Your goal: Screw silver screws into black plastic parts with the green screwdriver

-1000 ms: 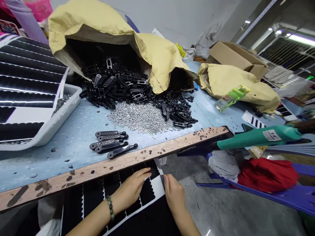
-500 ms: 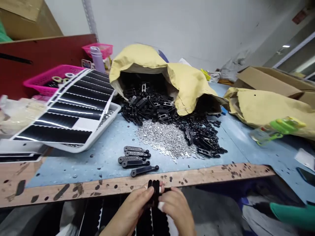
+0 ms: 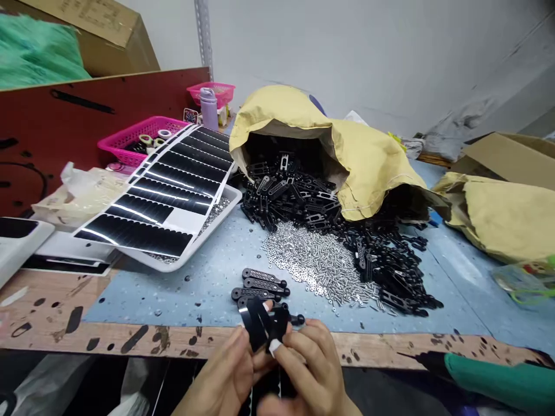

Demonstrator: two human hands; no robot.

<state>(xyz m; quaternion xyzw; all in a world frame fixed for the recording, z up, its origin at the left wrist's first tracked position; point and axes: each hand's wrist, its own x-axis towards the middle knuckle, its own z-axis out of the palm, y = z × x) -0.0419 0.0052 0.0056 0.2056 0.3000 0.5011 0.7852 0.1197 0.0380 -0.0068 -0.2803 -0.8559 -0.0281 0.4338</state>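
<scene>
At the table's front edge, my left hand (image 3: 232, 367) pinches glossy black adhesive strips (image 3: 254, 326) with rounded ends, which bend away from each other. My right hand (image 3: 314, 364) is closed against the same strips from the right, a white covering on one fingertip. Its thumb is blurred. Just beyond my fingers lie several black arm-shaped pieces (image 3: 264, 283) with ball ends, side by side on the blue mat (image 3: 208, 300). A dark sheet of strips (image 3: 269, 384) shows partly below my hands.
Metal pins and nuts (image 3: 321, 266) are heaped behind, beside black plastic parts (image 3: 303, 196) spilling from yellow sacks (image 3: 281, 107). At left, sticker sheets (image 3: 169, 185) cover a white tray (image 3: 182, 257). A pink basket (image 3: 130, 136) stands behind. A green-handled tool (image 3: 489, 375) juts in at lower right.
My view has swung left and down. The black strips in my hands, upright and together before, now bend apart and reach over the mat edge, near the row of arm-shaped pieces.
</scene>
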